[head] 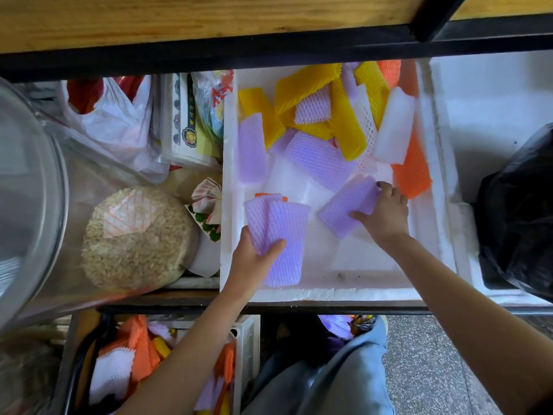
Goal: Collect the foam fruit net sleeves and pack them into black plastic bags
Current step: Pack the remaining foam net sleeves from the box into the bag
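Head view: left hand [253, 260] grips stacked purple sleeves [282, 226], right hand [386, 215] pinches one sleeve [344, 206].

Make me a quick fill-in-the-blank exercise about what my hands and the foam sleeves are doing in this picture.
The left hand holds a stack of sleeves coloured ____.
The right hand grips a single purple sleeve lying in a foam box coloured ____.
The black plastic bag sits to the ____ of that box.
Missing words: purple; white; right.
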Demonstrator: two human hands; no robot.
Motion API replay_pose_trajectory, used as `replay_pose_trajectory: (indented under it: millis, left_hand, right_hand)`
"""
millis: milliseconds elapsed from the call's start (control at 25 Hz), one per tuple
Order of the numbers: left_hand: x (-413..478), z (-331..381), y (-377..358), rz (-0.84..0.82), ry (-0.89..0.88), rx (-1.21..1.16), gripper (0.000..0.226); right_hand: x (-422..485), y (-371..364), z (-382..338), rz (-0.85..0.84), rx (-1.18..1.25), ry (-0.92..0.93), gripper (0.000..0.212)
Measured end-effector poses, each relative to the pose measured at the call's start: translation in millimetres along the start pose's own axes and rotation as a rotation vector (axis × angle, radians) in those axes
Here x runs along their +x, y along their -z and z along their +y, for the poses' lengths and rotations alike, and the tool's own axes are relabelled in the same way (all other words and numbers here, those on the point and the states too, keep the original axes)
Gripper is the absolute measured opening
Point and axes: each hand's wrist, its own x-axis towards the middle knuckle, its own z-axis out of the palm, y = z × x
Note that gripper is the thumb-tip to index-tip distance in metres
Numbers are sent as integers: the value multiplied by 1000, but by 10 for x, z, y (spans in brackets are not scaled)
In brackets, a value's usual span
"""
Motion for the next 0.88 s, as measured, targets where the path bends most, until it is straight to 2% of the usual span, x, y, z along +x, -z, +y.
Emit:
replay_pose_trajectory:
  millis: [80,160,280,360,440,480,560,640,720,800,880]
  left_hand:
    - [11,-1,9,19,-9,-12,60]
    - [57,50,14,62,-54,26,41]
    - [155,115,57,87,-83,41,34]
    - [144,160,62,-69,-16,-41,34]
    - [30,215,17,-252,68,-153,47]
    - [-26,226,11,-283,57,-140,60]
    - [-97,226,60,-189,-24,-10,75]
    - [-93,204,217,-18,-64,54,75]
    - [-82,184,398,74,-62,4,71]
    - [-100,192,540,113,-88,-31,65]
    - [-120,179,623,146,-99,-63,57]
  right_hand:
    - [-112,79,-67,6,151,52,75]
    - [-268,211,-163,-44,273,153,69]
    - [-488,453,-363,-281,407,266,64]
    - [-582,498,-495,-425,438,317,63]
    - [-634,393,-599,-421,353,359,68]
    - [-647,308,-650,-396,287,387,73]
    - [-655,147,-725,-377,243,452,75]
    - [-595,61,-788,-320,354,460,64]
    - [-420,-9,-830,-184,444,390,51]
    - [-212,-129,-860,-109,293,377,48]
    - [-78,-304,-903,-159,14,430,55]
